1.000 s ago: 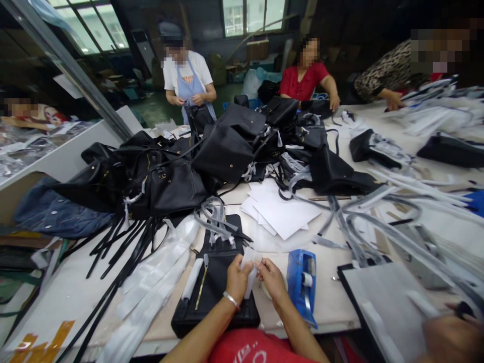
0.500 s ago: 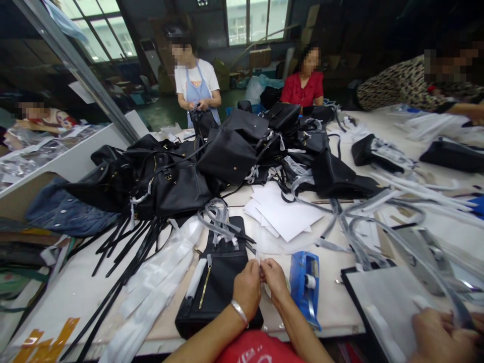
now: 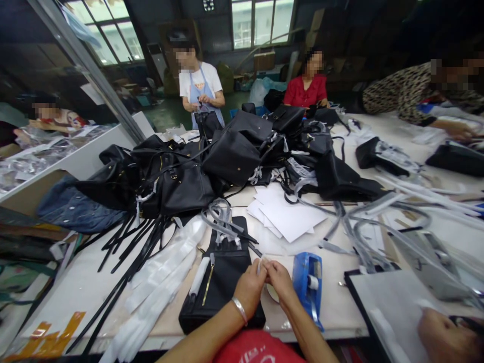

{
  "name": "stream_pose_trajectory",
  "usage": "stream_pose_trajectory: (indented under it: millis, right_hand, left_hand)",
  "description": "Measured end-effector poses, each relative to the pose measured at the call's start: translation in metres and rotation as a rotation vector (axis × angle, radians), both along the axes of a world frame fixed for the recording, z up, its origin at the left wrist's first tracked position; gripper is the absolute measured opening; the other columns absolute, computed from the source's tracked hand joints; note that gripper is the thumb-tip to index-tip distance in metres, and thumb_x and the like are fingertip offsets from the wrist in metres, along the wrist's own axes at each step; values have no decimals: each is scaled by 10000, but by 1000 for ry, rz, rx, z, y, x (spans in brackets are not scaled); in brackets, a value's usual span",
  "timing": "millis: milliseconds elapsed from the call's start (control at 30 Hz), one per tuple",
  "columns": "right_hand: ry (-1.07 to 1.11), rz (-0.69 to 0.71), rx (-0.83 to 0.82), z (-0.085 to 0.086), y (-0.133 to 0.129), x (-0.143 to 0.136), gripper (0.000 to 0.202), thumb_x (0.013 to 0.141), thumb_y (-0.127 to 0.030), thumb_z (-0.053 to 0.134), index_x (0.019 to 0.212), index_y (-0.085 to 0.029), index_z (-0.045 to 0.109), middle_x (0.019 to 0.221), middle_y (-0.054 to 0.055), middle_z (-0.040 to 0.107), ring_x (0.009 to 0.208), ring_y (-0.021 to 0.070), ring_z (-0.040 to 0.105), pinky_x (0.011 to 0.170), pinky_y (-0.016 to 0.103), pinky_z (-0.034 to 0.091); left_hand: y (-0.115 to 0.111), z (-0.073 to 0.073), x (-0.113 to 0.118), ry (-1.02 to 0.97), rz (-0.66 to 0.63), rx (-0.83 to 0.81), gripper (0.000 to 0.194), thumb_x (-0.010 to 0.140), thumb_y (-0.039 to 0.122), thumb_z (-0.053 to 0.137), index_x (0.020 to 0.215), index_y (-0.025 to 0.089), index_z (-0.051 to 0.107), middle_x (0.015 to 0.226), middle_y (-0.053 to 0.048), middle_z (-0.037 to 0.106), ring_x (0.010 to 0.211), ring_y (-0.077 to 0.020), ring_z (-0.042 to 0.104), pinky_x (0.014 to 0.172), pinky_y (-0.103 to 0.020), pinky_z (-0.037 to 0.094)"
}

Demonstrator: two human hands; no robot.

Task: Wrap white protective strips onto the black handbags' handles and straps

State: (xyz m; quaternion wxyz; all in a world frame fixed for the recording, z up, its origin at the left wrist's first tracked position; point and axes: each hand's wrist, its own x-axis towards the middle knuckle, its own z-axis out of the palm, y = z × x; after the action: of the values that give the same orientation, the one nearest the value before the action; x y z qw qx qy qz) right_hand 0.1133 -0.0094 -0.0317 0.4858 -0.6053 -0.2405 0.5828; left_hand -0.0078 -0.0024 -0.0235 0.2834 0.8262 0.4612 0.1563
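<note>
My left hand (image 3: 250,286), with a silver bangle at its wrist, is closed in a pinch over the right edge of a black bag (image 3: 226,267). Fingertip to fingertip with it, my right hand (image 3: 279,278) is closed too. Between them shows a small whitish strip (image 3: 262,259), mostly hidden by the fingers. The bag lies flat, with a gold zipper (image 3: 207,285), a white-wrapped piece (image 3: 198,276) and clear-wrapped straps (image 3: 223,222) at its top. Partly behind my right wrist is a roll of tape (image 3: 271,293). A blue tape dispenser (image 3: 308,282) stands just right of it.
Black bags (image 3: 181,181) are heaped across the table's middle. White sheets (image 3: 289,212) lie before me, white foam-like strips (image 3: 166,282) and black straps (image 3: 124,272) to the left. A co-worker's hand (image 3: 446,333) is at a paper-covered piece (image 3: 393,302) on the right. Other people work around the table.
My hands have drawn closer together, and the whitish strip shows less above the fingers. The view has shifted slightly. At the right, the co-worker's hand no longer holds up the grey wrapped strap.
</note>
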Motion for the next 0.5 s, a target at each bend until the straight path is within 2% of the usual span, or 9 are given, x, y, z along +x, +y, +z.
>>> stream_pose_trajectory:
  millis: [100,200,267,333,400,500]
  right_hand:
    - [-5,-25,27,-5,1,-3,376,665,-542,625,666,-175,545,614,7,601,577,169,581,562,293,511]
    - [18,-16,38,-8,2,-4,370,676,-542,606,674,-178,534,585,-2,577,537,162,566,543,297,508]
    - [-16,-19,41,-8,2,-3,366,685,-539,589,668,-179,527,554,-14,546,510,150,545,529,285,494]
    - [-71,-23,56,-6,0,-1,352,692,-527,576,664,-181,519,555,-20,529,508,142,530,515,268,477]
    - [-108,-20,77,-5,-3,-2,334,713,-517,545,683,-186,509,578,-21,524,518,141,526,502,258,463]
    - [-200,-15,114,-4,-6,-10,284,757,-475,491,697,-197,492,594,-24,519,530,141,526,497,248,443]
  left_hand:
    - [1,0,-4,15,-23,25,478,829,67,362,1282,184,464,1329,-141,479,1103,-246,530,911,-385,459]
    - [3,8,-8,-112,-37,9,474,815,66,369,1256,200,481,1279,-117,524,1125,-215,523,950,-357,438]
    - [4,15,-9,-218,-4,-42,395,819,115,408,1185,203,528,1213,-100,573,1112,-205,536,967,-346,425]
    - [5,22,-7,-332,68,-161,275,827,210,457,1074,195,577,1101,-93,634,1033,-212,586,925,-345,454]
    - [4,27,-4,-461,176,-336,224,828,334,486,961,186,591,942,-80,682,877,-214,644,813,-335,509]
    - [8,26,4,-642,382,-567,342,735,494,585,867,179,558,758,-59,698,693,-223,669,670,-330,544]
